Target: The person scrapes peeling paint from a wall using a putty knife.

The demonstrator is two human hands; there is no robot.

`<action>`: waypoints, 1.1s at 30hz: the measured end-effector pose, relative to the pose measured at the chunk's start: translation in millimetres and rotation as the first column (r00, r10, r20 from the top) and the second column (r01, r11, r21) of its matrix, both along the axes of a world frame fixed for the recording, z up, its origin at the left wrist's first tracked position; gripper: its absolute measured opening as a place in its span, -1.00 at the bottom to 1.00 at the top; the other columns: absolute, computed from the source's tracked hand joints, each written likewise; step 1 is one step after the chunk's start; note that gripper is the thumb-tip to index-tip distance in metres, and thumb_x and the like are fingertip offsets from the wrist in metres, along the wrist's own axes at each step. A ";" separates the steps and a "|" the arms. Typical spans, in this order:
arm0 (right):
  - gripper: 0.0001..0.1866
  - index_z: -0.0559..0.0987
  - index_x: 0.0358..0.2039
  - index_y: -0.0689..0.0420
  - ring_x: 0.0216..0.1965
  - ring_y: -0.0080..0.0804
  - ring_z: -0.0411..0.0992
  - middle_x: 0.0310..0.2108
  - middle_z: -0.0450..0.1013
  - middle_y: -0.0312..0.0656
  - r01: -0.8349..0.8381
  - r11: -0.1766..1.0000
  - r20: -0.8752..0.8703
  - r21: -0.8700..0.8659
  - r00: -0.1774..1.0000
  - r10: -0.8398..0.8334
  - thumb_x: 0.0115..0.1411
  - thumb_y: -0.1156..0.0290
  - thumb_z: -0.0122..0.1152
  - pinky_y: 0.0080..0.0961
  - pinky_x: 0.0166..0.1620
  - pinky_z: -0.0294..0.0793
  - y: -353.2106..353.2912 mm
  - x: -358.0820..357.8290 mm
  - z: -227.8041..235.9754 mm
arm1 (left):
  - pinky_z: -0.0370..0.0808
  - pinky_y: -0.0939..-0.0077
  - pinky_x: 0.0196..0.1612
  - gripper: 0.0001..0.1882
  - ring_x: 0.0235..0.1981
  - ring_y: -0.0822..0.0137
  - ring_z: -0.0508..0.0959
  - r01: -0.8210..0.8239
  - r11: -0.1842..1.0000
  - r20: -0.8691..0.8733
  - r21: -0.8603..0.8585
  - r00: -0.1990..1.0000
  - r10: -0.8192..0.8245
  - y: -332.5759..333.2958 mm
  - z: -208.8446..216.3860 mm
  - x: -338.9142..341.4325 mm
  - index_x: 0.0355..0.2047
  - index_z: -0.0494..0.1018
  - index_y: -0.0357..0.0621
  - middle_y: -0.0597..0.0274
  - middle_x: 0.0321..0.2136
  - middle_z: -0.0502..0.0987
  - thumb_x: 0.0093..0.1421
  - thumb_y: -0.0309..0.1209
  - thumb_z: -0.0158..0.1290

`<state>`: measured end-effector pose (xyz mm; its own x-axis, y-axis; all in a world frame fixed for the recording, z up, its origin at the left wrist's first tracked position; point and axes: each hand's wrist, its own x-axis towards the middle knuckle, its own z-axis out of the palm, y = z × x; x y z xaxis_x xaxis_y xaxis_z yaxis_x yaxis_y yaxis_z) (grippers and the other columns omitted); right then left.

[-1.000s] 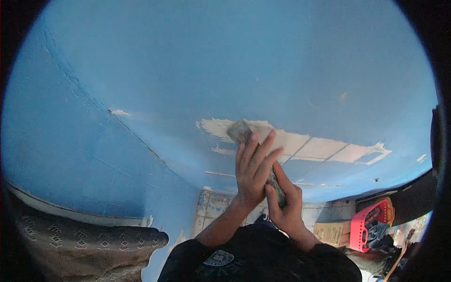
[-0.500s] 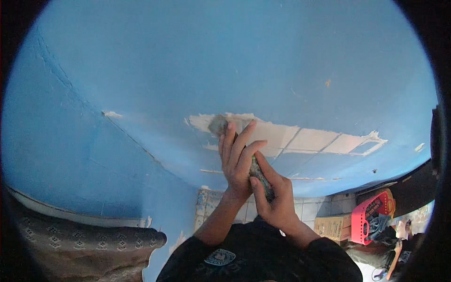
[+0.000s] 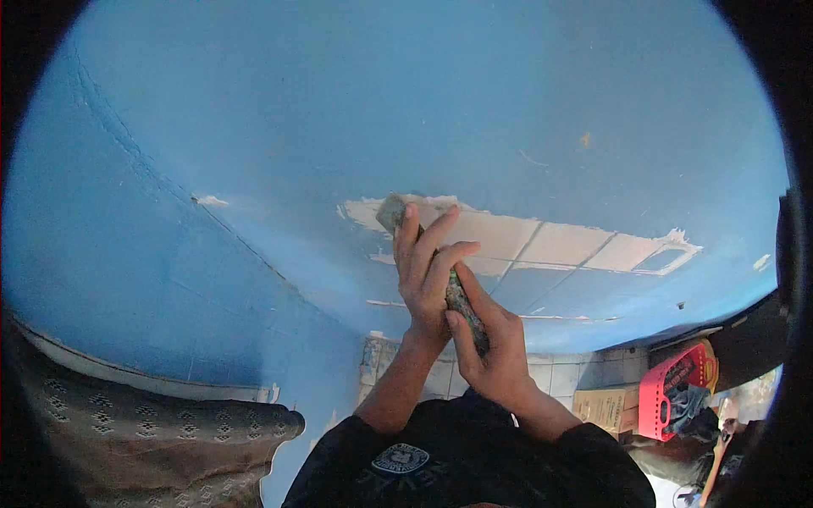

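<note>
A scraper lies slantwise against the blue wall. Its flat greyish blade [image 3: 390, 212] meets the upper left end of a bare patch of pale tiles [image 3: 491, 233]. Around the worn, mottled handle [image 3: 466, 309], my right hand [image 3: 500, 347] is closed, thumb and forefinger along its sides. My left hand [image 3: 428, 275] lies over the middle of the scraper, fingers stretched out and spread, fingertips just behind the blade. The left thumb is hidden, and so is most of the shaft. Torn paint edges border the bare tiles.
A dark patterned cloth [image 3: 152, 440] hangs at the lower left. To the lower right stand a pink basket [image 3: 654, 406] with dark items and a cardboard box [image 3: 603, 408]. White tiles [image 3: 559, 372] show below the blue wall, which meets another blue wall [image 3: 169, 288] at the left.
Both hands and the scraper have shifted slightly upward in the picture, the blade moving toward the upper torn paint edge. The hold has stayed the same.
</note>
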<state>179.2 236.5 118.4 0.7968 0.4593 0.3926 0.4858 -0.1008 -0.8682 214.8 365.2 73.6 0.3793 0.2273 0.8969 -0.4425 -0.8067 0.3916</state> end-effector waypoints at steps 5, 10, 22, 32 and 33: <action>-0.45 0.28 0.29 0.39 -0.05 -0.09 0.57 -0.12 0.53 0.30 -0.048 0.998 0.069 -0.036 0.996 0.051 0.32 0.50 0.06 -0.32 -0.07 0.51 -2.8 5.7 -0.2 | 0.02 -0.21 0.38 -0.81 0.40 -0.03 0.16 -0.027 0.999 -0.042 -0.041 0.999 0.026 -0.9 1.5 -3.1 -0.31 0.59 0.02 0.24 0.15 0.50 0.25 -0.21 0.06; -0.43 0.26 0.30 0.35 -0.10 0.23 0.55 -0.17 0.51 0.36 -0.016 1.000 0.108 -0.013 0.994 0.017 0.31 0.45 0.10 -0.22 -0.14 0.54 -4.3 -0.6 -5.6 | 0.01 -0.20 0.39 -0.80 0.40 -0.02 0.17 0.036 0.994 -0.005 -0.104 0.999 -0.037 -6.2 -1.0 -2.6 -0.32 0.58 0.07 0.27 0.13 0.51 0.27 -0.16 0.04; -0.41 0.24 0.30 0.36 -0.30 0.21 0.57 -0.30 0.50 0.36 -0.039 0.999 0.135 0.017 0.990 0.036 0.31 0.43 0.11 -0.21 -0.26 0.52 14.8 3.2 -2.8 | 0.02 -0.24 0.39 -0.73 0.40 -0.06 0.15 -0.008 0.998 0.075 -0.065 0.997 0.013 13.8 3.1 6.6 -0.46 0.51 0.06 0.24 0.15 0.50 0.31 -0.14 0.01; -0.44 0.21 0.30 0.43 -0.09 -0.02 0.58 -0.14 0.51 0.36 -0.043 0.995 0.107 -0.094 0.993 0.053 0.33 0.51 0.01 -0.35 -0.11 0.52 9.4 -12.5 7.0 | 0.03 -0.22 0.39 -0.82 0.40 -0.04 0.17 0.076 0.992 -0.048 -0.101 0.996 -0.081 14.9 -0.2 -9.6 -0.50 0.50 0.04 0.22 0.16 0.50 0.24 -0.27 0.11; -0.44 0.21 0.30 0.43 -0.09 -0.02 0.58 -0.14 0.51 0.36 -0.043 0.995 0.119 -0.091 0.991 0.054 0.33 0.51 0.01 -0.35 -0.11 0.52 15.1 -7.6 8.3 | 0.03 -0.22 0.39 -0.82 0.40 -0.04 0.17 0.077 0.992 -0.036 -0.096 0.996 -0.080 18.0 1.8 -1.1 -0.50 0.50 0.04 0.22 0.16 0.50 0.24 -0.27 0.11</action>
<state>171.6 251.6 126.6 0.7220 0.5332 0.4410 0.5929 -0.1481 -0.7916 213.7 383.3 75.4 0.4342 0.2787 0.8566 -0.4856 -0.7286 0.4831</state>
